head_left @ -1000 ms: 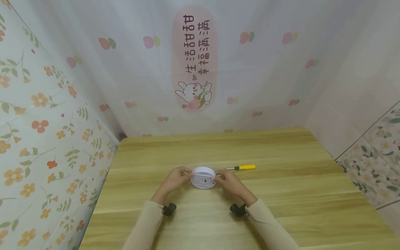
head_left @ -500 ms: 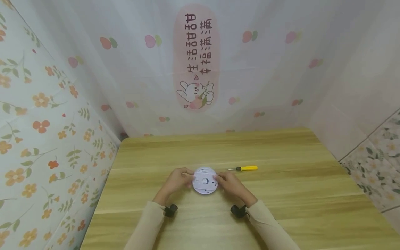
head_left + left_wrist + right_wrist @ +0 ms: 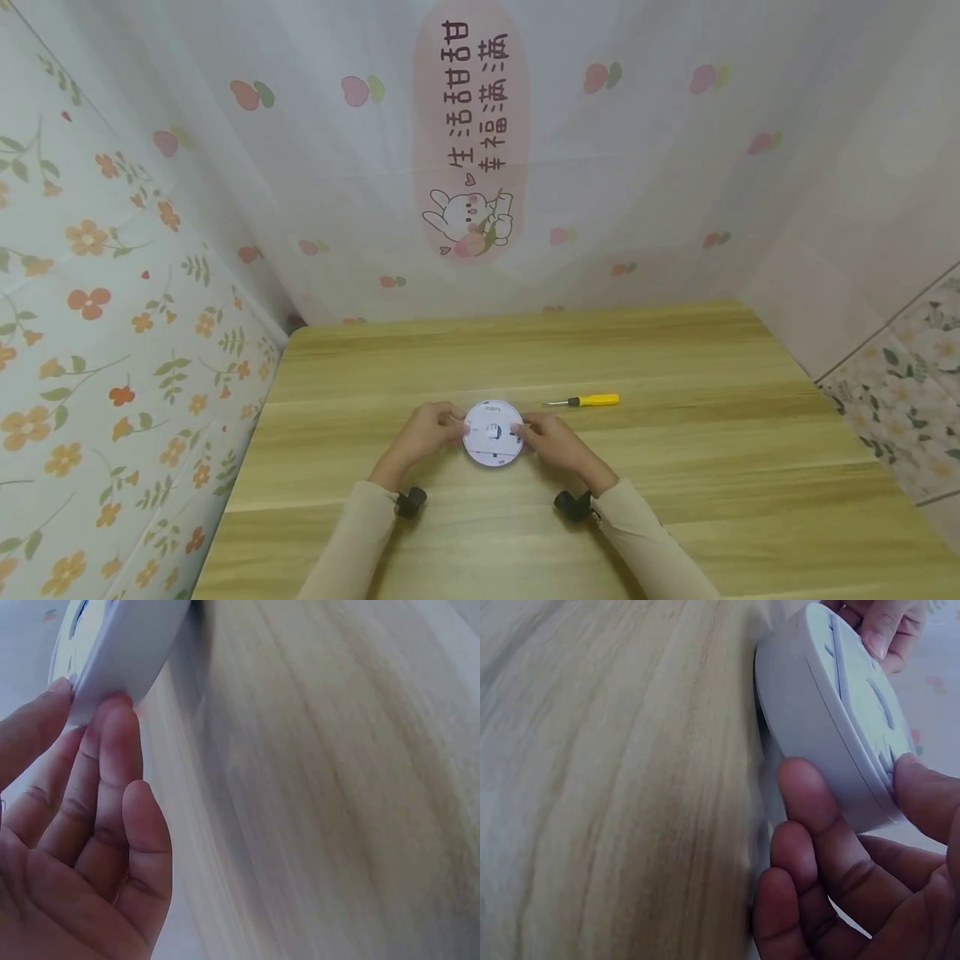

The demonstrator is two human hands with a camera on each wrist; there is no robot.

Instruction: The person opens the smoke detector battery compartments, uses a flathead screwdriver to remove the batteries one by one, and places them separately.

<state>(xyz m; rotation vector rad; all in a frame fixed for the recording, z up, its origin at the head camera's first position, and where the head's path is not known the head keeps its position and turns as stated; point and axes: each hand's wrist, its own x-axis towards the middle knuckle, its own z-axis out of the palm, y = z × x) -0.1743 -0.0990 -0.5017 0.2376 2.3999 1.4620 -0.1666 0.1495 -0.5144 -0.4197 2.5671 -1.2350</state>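
Note:
A white round plastic device [image 3: 492,446], shaped like a thick puck, is held between both hands over the table. Its flat face, with slots, small print and a central hole, is turned up toward the head view. My left hand [image 3: 431,432] pinches its left edge, thumb on the face and fingers under the side wall. On the opposite edge my right hand [image 3: 555,439] pinches it the same way. In the right wrist view the smooth side wall of the device [image 3: 802,697] shows, close over the tabletop. Its underside is hidden.
A screwdriver [image 3: 597,400] with a yellow handle lies on the wooden table [image 3: 675,500], just beyond my right hand. A printed curtain [image 3: 637,183] hangs behind the table, and a flowered one [image 3: 112,333] stands at the left.
The device has tipped from a slant, with its side wall showing, to face the head camera flat on. Both hands keep their pinch. More of the screwdriver's shaft shows now.

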